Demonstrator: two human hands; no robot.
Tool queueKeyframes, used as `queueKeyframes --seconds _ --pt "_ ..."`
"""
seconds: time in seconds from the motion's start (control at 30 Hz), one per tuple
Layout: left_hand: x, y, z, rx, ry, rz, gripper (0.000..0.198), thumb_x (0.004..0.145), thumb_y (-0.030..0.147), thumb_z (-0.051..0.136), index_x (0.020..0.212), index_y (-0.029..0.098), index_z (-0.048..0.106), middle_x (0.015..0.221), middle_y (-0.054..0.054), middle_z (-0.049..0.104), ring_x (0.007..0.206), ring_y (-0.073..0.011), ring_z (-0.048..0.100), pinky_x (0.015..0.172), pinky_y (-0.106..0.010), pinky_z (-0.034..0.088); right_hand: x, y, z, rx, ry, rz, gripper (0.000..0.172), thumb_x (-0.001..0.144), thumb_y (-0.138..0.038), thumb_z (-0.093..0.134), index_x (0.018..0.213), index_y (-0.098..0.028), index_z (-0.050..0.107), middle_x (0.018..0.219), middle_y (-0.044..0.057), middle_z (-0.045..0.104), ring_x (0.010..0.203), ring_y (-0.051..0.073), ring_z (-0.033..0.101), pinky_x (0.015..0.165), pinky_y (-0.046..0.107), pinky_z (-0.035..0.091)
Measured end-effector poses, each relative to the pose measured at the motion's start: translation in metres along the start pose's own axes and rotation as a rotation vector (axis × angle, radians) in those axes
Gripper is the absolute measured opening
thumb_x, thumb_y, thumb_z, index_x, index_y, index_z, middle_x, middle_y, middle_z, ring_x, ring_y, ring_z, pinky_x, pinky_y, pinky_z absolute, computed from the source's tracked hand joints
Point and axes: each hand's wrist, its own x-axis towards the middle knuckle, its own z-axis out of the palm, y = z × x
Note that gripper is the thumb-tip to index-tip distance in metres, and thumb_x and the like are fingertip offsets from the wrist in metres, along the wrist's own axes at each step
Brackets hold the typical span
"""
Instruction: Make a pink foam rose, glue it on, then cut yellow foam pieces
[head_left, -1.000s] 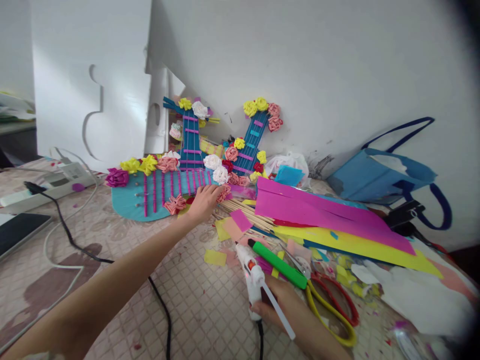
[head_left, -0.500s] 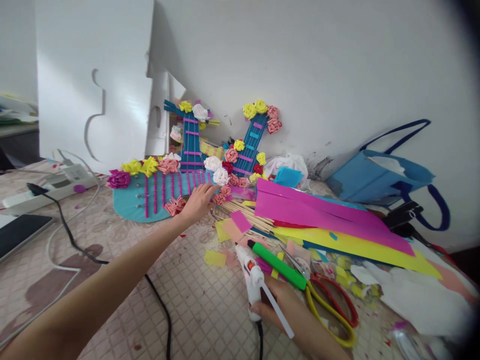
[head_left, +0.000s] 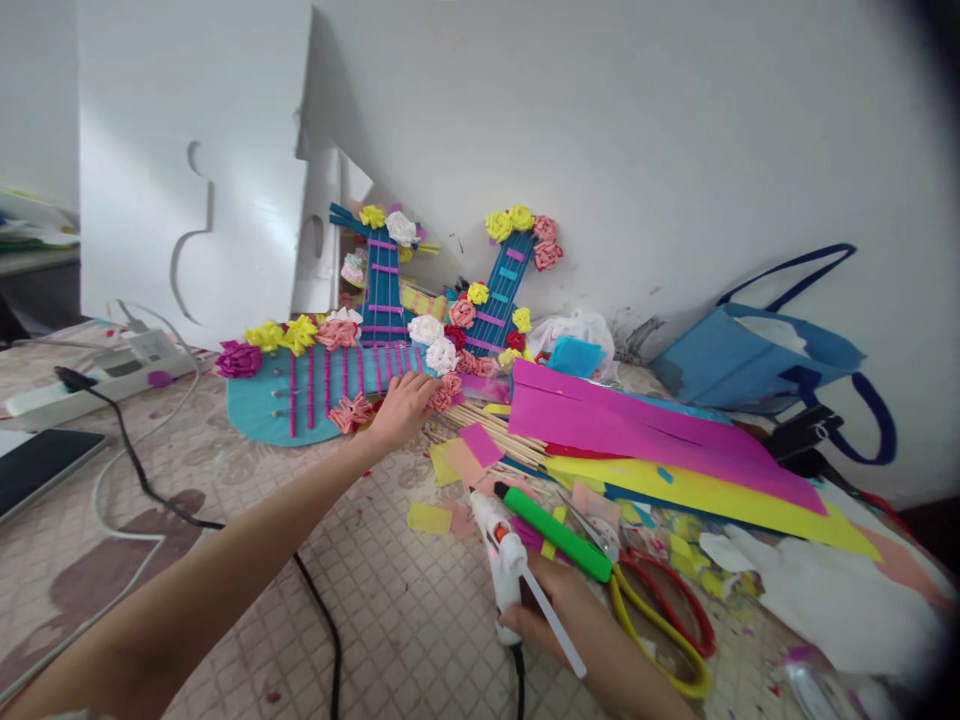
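My left hand (head_left: 405, 407) reaches far forward and rests on the right end of a blue paper guitar (head_left: 281, 408) that lies flat, its fingertips pressed on a small pink paper rose (head_left: 444, 389). Pink strips and paper flowers decorate the guitar. My right hand (head_left: 559, 608) is wrapped round the grip of a white hot glue gun (head_left: 504, 553), with a glue stick jutting from its back and its nozzle pointing away from me. A green marker (head_left: 555, 532) lies just beside the gun.
Two more blue guitar necks (head_left: 501, 290) lean on the white wall. Wooden skewers (head_left: 491, 422), pink and yellow paper sheets (head_left: 675, 440), yellow-handled scissors (head_left: 660, 625) and scraps fill the right. A blue bag (head_left: 765, 365) stands behind. A black cord (head_left: 135, 465), power strip (head_left: 82, 375) and dark tablet (head_left: 37, 465) lie left.
My left hand has stayed on the guitar's right end, shifting only slightly at the pink rose. The right hand and glue gun keep their place; the view has drifted a little.
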Motion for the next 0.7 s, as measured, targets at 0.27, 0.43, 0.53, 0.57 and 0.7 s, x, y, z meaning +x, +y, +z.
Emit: queueKeyframes --seconds 0.27,0.43,0.53,0.57,0.7 --pt "-0.002 0.006 0.005 0.028 0.039 -0.036 0.039 0.077 0.012 0.049 0.115 0.019 0.050 0.114 -0.010 0.058 0.110 -0.0269 0.046 0.089 -0.042 0.033 0.001 0.002 0.001 -0.011 0.002 -0.023 0.010 0.075 -0.025 0.056 0.080 -0.016 0.054 0.073 0.001 0.057 0.066 0.015 0.049 0.060 0.026 0.038" --pt "-0.001 0.009 0.006 0.050 0.050 -0.046 0.035 0.078 0.012 0.049 0.113 0.018 0.051 0.112 -0.010 0.059 0.109 -0.0273 0.046 0.087 -0.042 0.033 0.001 0.003 0.001 -0.020 0.002 -0.004 0.008 0.073 -0.023 0.056 0.078 -0.016 0.054 0.074 0.001 0.057 0.066 0.015 0.050 0.060 0.025 0.039" --pt "-0.002 0.009 0.007 0.056 0.061 -0.031 0.036 0.077 0.011 0.049 0.113 0.018 0.051 0.113 -0.010 0.058 0.109 -0.0271 0.046 0.086 -0.042 0.034 0.001 0.005 0.002 -0.027 0.006 -0.019 0.008 0.073 -0.023 0.056 0.078 -0.016 0.054 0.075 0.001 0.058 0.067 0.015 0.050 0.061 0.026 0.039" --pt "-0.002 0.009 0.007 0.056 0.061 -0.027 0.037 0.077 0.010 0.048 0.113 0.018 0.051 0.114 -0.010 0.058 0.109 -0.0269 0.046 0.086 -0.041 0.033 0.002 0.006 0.003 -0.021 0.005 -0.018 0.009 0.073 -0.023 0.056 0.078 -0.016 0.054 0.075 0.001 0.058 0.067 0.015 0.050 0.062 0.026 0.039" --pt "-0.003 0.006 0.009 0.048 0.064 -0.011 0.038 0.076 0.009 0.048 0.113 0.018 0.050 0.114 -0.009 0.058 0.110 -0.0263 0.045 0.087 -0.041 0.033 0.002 0.010 0.005 -0.003 0.012 -0.014 0.007 0.072 -0.021 0.056 0.078 -0.017 0.054 0.074 0.000 0.057 0.066 0.014 0.049 0.061 0.025 0.038"
